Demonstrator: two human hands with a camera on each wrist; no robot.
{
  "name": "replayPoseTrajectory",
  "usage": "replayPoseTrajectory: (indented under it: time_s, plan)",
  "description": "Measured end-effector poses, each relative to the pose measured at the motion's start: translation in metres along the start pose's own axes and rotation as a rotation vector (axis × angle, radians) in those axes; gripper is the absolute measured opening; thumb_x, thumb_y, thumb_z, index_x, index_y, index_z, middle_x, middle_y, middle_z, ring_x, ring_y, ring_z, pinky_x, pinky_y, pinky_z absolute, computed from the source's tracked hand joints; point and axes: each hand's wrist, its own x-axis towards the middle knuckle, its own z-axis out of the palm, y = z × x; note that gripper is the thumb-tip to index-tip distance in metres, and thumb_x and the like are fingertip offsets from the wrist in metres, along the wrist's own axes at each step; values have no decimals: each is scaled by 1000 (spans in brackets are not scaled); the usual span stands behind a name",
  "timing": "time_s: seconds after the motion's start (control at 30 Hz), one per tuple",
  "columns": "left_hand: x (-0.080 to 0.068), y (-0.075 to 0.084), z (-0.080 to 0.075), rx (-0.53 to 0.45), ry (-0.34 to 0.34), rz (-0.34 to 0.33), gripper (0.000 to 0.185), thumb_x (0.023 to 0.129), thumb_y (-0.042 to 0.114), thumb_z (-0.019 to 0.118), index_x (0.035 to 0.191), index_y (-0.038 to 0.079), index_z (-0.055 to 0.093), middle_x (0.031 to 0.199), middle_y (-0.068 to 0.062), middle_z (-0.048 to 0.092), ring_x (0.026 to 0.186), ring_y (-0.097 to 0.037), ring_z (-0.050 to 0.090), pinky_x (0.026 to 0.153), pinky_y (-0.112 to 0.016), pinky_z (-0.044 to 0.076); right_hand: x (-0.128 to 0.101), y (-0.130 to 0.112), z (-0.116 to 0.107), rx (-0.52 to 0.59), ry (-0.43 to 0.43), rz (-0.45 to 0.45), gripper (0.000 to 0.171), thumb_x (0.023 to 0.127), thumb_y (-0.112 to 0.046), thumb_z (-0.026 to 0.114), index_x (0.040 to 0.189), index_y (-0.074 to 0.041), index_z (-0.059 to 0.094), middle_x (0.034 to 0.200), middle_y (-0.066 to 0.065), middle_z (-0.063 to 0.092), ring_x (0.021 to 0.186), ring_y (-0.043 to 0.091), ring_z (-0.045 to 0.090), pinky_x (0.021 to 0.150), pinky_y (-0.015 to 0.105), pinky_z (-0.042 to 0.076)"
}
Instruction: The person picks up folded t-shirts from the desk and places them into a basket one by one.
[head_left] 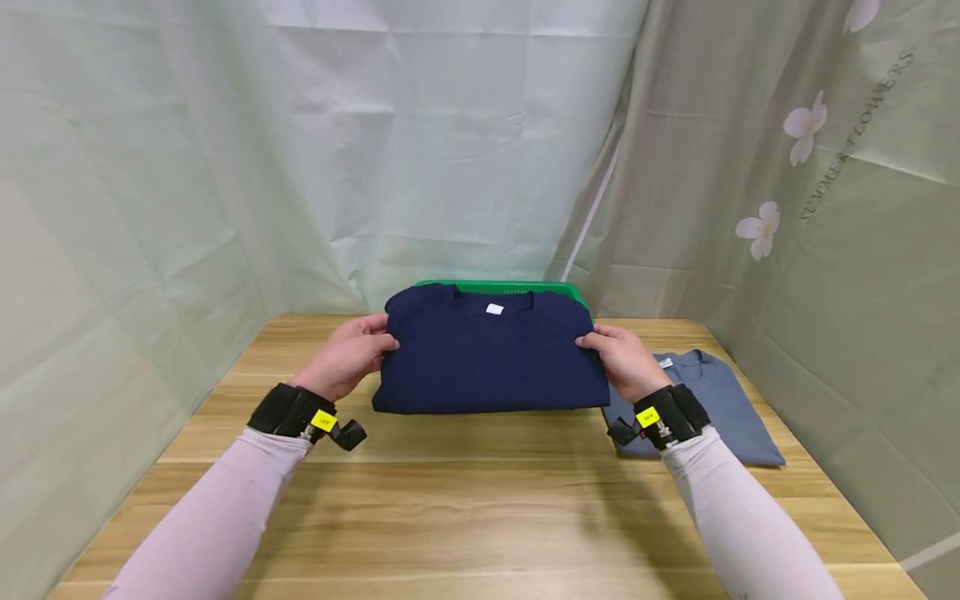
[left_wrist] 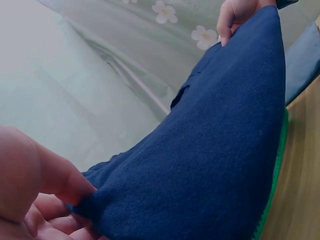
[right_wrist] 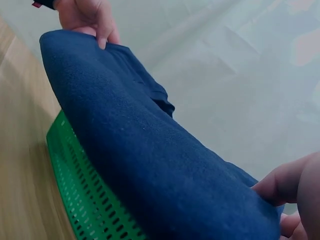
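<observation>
A folded navy blue T-shirt (head_left: 491, 358), its neckline at the back with a white label, is held up by both hands. My left hand (head_left: 352, 350) pinches its left side between thumb and fingers; my right hand (head_left: 622, 357) pinches the right side the same way. Behind and below the shirt is a green perforated basket (right_wrist: 95, 195), mostly hidden by it in the head view, where just the back rim shows. In the left wrist view a thin strip of the basket's edge runs along the lower side of the cloth.
A folded grey-blue T-shirt (head_left: 720, 408) lies on the right side of the wooden table (head_left: 465, 517), partly behind my right wrist. Pale curtains (head_left: 450, 150) hang close around the table's back and sides.
</observation>
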Motion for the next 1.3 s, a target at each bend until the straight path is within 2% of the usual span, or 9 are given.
replayPoseTrajectory:
  time_s: [0.27, 0.53, 0.8, 1.07, 1.17, 1.3]
  plan:
    - [19, 2, 1, -54, 20, -22, 79, 110, 1, 45, 173, -3, 0, 182, -25, 14, 166, -35, 26, 133, -53, 32, 13, -5, -3, 0, 17, 13, 53, 113, -14, 50, 161, 8, 45, 121, -4, 70, 98, 5, 73, 85, 23, 63]
    - [43, 12, 4, -118, 48, -34, 77, 109, 1, 44, 174, -1, 3, 183, -22, 14, 168, -36, 24, 134, -53, 30, 36, -13, -6, -27, 121, 30, 52, 111, -13, 53, 159, 7, 49, 139, 12, 65, 90, 4, 72, 80, 21, 62]
    - [60, 22, 9, -152, 89, -59, 76, 109, 2, 44, 175, 2, 7, 184, -18, 14, 168, -36, 24, 136, -53, 29, 52, -18, -7, -67, 182, 46, 55, 111, -17, 54, 162, 3, 49, 164, 23, 51, 99, 7, 66, 82, 20, 59]
    - [75, 24, 11, -206, 167, -85, 76, 108, 3, 46, 176, 7, 11, 184, -13, 14, 167, -30, 28, 135, -51, 31, 65, -19, -5, -77, 257, 59, 55, 111, -17, 57, 163, -1, 49, 167, 21, 51, 131, 25, 60, 99, 29, 53]
    - [80, 23, 13, -225, 203, -80, 75, 108, 2, 46, 176, 7, 16, 184, -13, 17, 167, -29, 29, 135, -50, 32, 69, -18, -4, -84, 261, 53, 56, 112, -16, 56, 164, 0, 47, 168, 22, 49, 142, 32, 56, 110, 37, 53]
    - [84, 21, 16, -203, 224, -89, 72, 108, 4, 50, 175, 6, 23, 183, -13, 20, 166, -29, 31, 135, -49, 33, 71, -14, -1, -98, 263, 45, 58, 112, -15, 56, 166, 4, 42, 171, 25, 44, 154, 39, 47, 127, 49, 44]
